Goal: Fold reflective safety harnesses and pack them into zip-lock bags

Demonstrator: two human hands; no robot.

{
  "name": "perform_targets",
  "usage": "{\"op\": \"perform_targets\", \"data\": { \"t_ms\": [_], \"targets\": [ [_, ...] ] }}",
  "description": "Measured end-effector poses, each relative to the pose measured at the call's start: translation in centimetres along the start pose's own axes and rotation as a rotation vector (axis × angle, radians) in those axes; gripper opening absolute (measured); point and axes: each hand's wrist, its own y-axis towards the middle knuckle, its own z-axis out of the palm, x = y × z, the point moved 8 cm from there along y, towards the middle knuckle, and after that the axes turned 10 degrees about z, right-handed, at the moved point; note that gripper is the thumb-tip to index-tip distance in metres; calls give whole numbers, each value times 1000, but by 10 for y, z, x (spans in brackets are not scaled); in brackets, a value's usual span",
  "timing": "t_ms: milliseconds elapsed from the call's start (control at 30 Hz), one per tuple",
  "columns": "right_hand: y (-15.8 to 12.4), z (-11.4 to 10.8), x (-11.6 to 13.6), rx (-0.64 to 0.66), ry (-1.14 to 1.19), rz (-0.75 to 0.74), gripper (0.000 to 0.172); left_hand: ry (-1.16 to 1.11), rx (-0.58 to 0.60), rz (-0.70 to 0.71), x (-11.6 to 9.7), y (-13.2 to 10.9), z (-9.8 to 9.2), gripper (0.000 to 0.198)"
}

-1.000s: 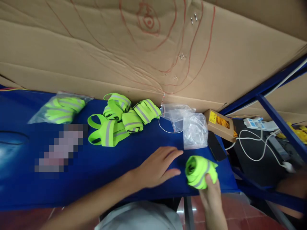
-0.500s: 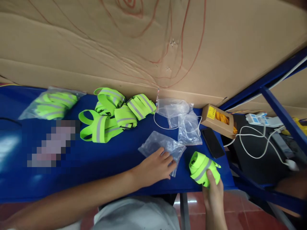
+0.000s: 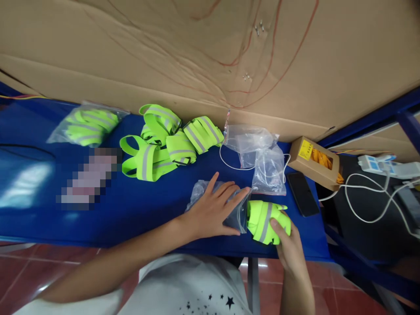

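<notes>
My left hand lies over a clear plastic bag on the blue table, its fingers spread. In my right hand is a rolled neon-yellow reflective strap with a grey stripe, gripped with the thumb on its near side. The roll is right at the bag's right-hand edge; whether any of it is inside the bag I cannot tell. Farther back are several more reflective straps, some rolled and some in loose loops. A filled clear bag of straps rests at the left.
Other clear bags lie behind my hands with a white cord. A black phone and a cardboard box of orange items stand at the right. A cardboard wall closes off the back; a blue metal frame rises at the right.
My right hand has brought the rolled strap leftward against the bag's edge. My left hand has spread its fingers wider on the bag. The camera view has shifted a little.
</notes>
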Motion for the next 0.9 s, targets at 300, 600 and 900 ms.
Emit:
{"op": "perform_targets", "data": {
  "t_ms": [300,600,900],
  "targets": [
    [-26,59,73,219,-844,-317,51,92,14,26,-14,-6,4,104],
    [-14,77,87,231,-721,-399,49,21,-86,-119,4,-8,-1,112],
    [14,87,85,140,-599,-367,55,138,-68,-231,5,-6,4,112]
  ]
}}
